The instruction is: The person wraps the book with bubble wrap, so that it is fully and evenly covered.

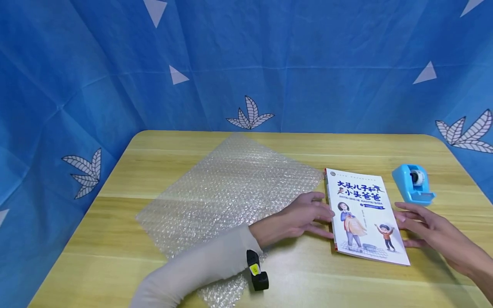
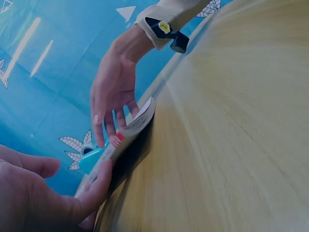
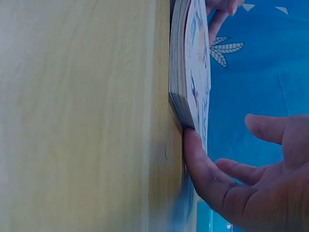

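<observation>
A paperback book (image 1: 366,218) with a white illustrated cover and a red-marked spine lies face up on the right half of the table, slightly turned. My left hand (image 1: 306,216) touches its spine side, fingers extended and the thumb apart in the left wrist view. At the opposite long edge is my right hand (image 1: 433,231); in the right wrist view one finger (image 3: 198,154) meets the book's lower corner, with the thumb held away. A dark gap or shadow shows below the book in the left wrist view; whether it is raised, I cannot tell.
A sheet of bubble wrap (image 1: 235,184) is spread across the table's left and middle, partly beneath my left forearm. Behind my right hand stands a blue tape dispenser (image 1: 414,184) with a roll in it. A blue patterned cloth (image 1: 246,64) hangs behind the wooden table (image 1: 96,239).
</observation>
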A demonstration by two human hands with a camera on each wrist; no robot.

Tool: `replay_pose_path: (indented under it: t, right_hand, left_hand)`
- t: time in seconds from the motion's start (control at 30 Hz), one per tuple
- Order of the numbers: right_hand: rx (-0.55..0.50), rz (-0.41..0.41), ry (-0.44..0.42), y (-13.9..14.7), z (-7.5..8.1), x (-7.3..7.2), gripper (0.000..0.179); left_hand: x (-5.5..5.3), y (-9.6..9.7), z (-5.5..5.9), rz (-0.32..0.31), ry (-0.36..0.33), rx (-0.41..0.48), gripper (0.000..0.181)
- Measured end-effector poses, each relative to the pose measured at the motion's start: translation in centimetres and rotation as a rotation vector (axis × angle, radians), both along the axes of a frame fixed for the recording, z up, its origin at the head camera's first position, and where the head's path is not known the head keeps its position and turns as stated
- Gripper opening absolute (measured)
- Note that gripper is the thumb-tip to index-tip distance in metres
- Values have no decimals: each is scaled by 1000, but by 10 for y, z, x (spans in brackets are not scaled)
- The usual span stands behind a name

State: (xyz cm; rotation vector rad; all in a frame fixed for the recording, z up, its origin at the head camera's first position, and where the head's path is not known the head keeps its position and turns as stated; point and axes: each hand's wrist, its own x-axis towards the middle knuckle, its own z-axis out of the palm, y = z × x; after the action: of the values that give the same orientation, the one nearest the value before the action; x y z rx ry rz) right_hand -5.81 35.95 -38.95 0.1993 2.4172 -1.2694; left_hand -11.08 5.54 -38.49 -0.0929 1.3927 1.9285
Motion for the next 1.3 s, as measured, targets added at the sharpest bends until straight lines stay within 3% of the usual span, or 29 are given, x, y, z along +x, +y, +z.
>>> replay_pose_path:
  t: [0.17,0.4,0.53,0.7,1.07,1.3]
  right_hand:
    - [25,3,4,-3,1,1,70]
    - [-19,-3,11,-5,0,4,70]
    - [-49,2,19,-3,-3,4,69]
    - [-84,8,23,-3,-4,5,71]
    - [-124,45,-55,-8,2,0,71]
    - [-312,13,-100,0,-11,-2,65]
  left_hand:
    - [4,12,-1,16,13,-72,61]
    - [13,28,-3,43,170,-173,67]
    - [14,30,-1,21,212,-146,73]
    - [13,27,4,23,208,-54,73]
    - [10,17,13,-5,226,58,70]
    - [7,8,11,-29,240,53,70]
